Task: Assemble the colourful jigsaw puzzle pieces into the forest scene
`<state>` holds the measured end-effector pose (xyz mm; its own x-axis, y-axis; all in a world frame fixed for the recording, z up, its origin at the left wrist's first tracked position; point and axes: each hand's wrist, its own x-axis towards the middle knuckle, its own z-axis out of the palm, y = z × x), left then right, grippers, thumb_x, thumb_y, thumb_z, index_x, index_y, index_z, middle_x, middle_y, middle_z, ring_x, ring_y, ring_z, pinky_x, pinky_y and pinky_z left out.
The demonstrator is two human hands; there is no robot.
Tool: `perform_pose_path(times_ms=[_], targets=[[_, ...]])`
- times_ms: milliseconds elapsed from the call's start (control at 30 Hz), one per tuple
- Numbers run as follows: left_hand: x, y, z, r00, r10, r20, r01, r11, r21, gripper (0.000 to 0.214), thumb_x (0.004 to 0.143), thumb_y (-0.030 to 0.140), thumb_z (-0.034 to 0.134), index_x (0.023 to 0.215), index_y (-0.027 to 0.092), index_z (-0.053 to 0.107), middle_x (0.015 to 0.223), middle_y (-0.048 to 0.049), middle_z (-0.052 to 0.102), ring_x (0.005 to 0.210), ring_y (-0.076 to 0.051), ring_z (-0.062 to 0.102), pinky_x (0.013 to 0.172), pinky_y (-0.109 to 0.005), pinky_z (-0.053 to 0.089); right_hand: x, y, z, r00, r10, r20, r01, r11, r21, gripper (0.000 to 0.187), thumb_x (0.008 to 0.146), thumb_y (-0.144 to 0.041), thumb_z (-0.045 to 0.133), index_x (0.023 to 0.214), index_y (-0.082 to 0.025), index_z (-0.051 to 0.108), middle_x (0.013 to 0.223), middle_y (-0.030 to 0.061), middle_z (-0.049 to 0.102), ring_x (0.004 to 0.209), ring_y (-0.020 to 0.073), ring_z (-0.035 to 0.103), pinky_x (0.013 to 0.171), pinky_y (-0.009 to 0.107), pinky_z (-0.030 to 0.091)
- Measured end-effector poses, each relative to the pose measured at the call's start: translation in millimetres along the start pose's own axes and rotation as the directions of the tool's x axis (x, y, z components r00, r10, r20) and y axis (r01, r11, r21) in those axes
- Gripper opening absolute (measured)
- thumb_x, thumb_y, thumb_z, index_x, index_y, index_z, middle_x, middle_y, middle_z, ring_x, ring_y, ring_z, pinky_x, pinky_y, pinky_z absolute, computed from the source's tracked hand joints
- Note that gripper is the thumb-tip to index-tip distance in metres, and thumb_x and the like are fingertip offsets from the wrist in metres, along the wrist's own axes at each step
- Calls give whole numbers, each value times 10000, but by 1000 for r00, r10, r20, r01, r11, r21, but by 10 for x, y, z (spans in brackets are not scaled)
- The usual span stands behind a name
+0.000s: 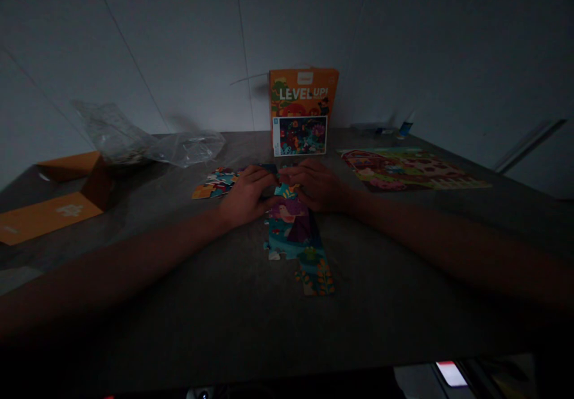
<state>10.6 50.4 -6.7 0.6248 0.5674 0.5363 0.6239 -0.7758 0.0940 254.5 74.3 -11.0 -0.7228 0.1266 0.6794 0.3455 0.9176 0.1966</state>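
Observation:
A partly joined jigsaw puzzle (287, 240), showing a pink-haired figure on teal, lies on the grey table. At its far end both hands meet with curled fingers. My left hand (251, 194) comes from the left, its thumb reaching over the puzzle's edge. Opposite it, my right hand (319, 185) grips the other side. Between them a teal and yellow jigsaw piece (286, 191) partly shows; the fingers hide the rest. Loose jigsaw pieces (219, 179) lie in a pile just beyond my left hand. The light is dim.
Behind the hands stands an orange puzzle box (305, 91), a picture card (301, 136) leaning on it. An open orange box (54, 210) and clear plastic bags (188, 149) are at left. To the right lie a finished farm puzzle (417, 170) and a small blue-labelled item (406, 128).

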Motion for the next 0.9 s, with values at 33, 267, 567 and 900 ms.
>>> perform_pose_path(times_ms=[33,267,567,900], targets=[[1,3,-1,1000,-4,1,4,1000,4,203,934,403,643,989,207,645,1101,-95,715,1103,-290,613,1018,-446,468,3,-1,-1,1000,-10,-12,10,1000,-5,218,1002,-174,448,1172,-222,576,1273,97,707,1078,237,633,941,448,546],[11,-32,5,988,-144,-58,147,988,49,176,917,368,655,884,202,608,931,-75,706,972,-278,625,951,-438,488,-9,52,41,975,210,-67,-214,974,-73,222,913,-197,568,1135,-203,575,1289,140,665,1224,304,610,1033,537,498],[19,-77,27,844,-523,-120,536,819,205,314,928,465,611,1045,185,690,1140,-157,686,1153,-399,577,973,-579,479,-156,214,201,757,652,47,-633,749,-197,449,816,-431,739,1141,-154,599,1112,178,707,1082,369,645,927,525,531],[29,-45,30,800,-600,-27,590,778,216,355,918,382,561,1165,168,699,1210,-221,645,1217,-484,530,955,-696,460,-143,221,171,730,678,85,-661,733,-164,346,829,-375,738,1091,-181,621,986,118,742,921,292,692,806,408,536]])
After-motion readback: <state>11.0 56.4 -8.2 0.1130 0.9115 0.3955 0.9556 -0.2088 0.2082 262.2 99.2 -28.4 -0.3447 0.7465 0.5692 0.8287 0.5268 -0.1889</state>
